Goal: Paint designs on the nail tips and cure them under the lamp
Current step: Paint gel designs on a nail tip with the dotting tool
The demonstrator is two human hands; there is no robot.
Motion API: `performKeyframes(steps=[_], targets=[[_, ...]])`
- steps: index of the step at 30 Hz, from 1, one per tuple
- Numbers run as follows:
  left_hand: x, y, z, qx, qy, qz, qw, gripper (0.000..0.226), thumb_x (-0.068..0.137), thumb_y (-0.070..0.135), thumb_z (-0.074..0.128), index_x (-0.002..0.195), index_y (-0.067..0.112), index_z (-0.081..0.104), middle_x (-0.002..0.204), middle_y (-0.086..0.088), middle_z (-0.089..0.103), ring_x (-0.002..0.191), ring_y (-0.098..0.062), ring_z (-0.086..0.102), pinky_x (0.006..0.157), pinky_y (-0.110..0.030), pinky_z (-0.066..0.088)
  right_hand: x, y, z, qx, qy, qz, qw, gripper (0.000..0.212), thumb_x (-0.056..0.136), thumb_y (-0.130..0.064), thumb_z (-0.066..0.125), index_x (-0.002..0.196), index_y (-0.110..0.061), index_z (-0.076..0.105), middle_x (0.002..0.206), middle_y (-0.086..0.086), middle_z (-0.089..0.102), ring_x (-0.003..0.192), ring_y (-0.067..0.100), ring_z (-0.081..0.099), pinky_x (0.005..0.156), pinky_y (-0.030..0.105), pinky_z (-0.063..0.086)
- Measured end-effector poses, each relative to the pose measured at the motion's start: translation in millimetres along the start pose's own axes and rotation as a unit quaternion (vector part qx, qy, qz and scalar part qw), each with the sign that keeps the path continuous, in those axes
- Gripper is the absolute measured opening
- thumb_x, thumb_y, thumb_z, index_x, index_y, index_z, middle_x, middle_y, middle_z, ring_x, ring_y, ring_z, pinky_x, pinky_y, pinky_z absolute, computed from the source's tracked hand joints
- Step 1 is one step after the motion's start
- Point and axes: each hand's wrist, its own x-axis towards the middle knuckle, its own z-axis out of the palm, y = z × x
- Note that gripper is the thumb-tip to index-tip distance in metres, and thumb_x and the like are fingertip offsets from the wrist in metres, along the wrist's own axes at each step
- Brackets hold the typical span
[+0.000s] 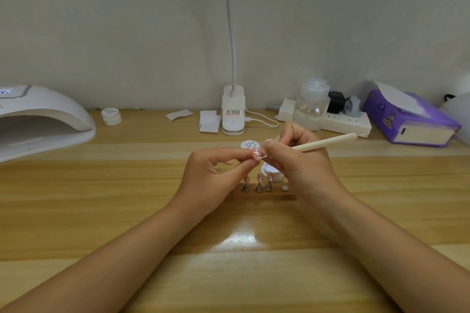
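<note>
Left hand (pixel 216 173) pinching pink nail tip (pixel 256 154); right hand (pixel 300 162) gripping dotting pen (pixel 323 143); open jar (pixel 270 173) of white gel below, on tabletop (pixel 127 198).

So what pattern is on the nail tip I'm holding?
White dots on a pink nail tip, seen in the head view.

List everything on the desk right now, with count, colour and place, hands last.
curing lamp: 1, white, far left
gel jars: 1 closed, white, beside the lamp; 1 open, behind the stand
jar lid: 1, white, centre
desk light: 1, white, back centre
wipes: several, white, back centre
pump bottle: 1, clear, back right
power strip: 1, white, back right
tissue pack: 1, purple, far right
nail stand: 1, brown, three pink tips
left hand: pinches a pink nail tip
right hand: holds a cream dotting pen
</note>
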Motion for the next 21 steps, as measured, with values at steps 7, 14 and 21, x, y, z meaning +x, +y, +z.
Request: performKeyframes(steps=[7, 14, 21], targets=[[-0.1, 0.4, 0.3, 0.004, -0.003, 0.006, 1.0, 0.027, 0.072, 0.007, 0.07, 0.099, 0.013, 0.067, 0.083, 0.014, 0.068, 0.076, -0.004, 0.066, 0.065, -0.007, 0.046, 0.9, 1.7, -0.7, -0.01, 0.008, 0.003, 1.0, 0.023, 0.061, -0.015, 0.064, 0.045, -0.025, 0.049, 0.049, -0.003, 0.046, 0.061, 0.021, 0.045, 0.07, 0.041, 0.046], [-0.1, -0.2, 0.9, 0.003, 0.0, 0.012, 1.0, 0.027, 0.071, 0.011, 0.069, 0.098, 0.014, 0.067, 0.082, 0.016, 0.068, 0.076, 0.003, 0.065, 0.065, -0.006, 0.046, 0.6, 2.5, 0.3, -0.013, 0.019, 0.007, 1.0, 0.023, 0.06, -0.016, 0.063, 0.044, -0.025, 0.048, 0.05, -0.002, 0.045, 0.063, 0.022, 0.044, 0.069, 0.04, 0.045], [0.0, -0.8, 0.6, 0.003, 0.0, 0.015, 1.0, 0.025, 0.071, 0.014, 0.068, 0.095, 0.016, 0.068, 0.082, 0.017, 0.068, 0.074, 0.001, 0.065, 0.066, -0.006, 0.046, 0.2, 2.8, 0.4, -0.011, 0.011, 0.004, 1.0, 0.024, 0.061, -0.016, 0.063, 0.045, -0.024, 0.047, 0.053, 0.003, 0.044, 0.065, 0.023, 0.044, 0.069, 0.041, 0.046]])
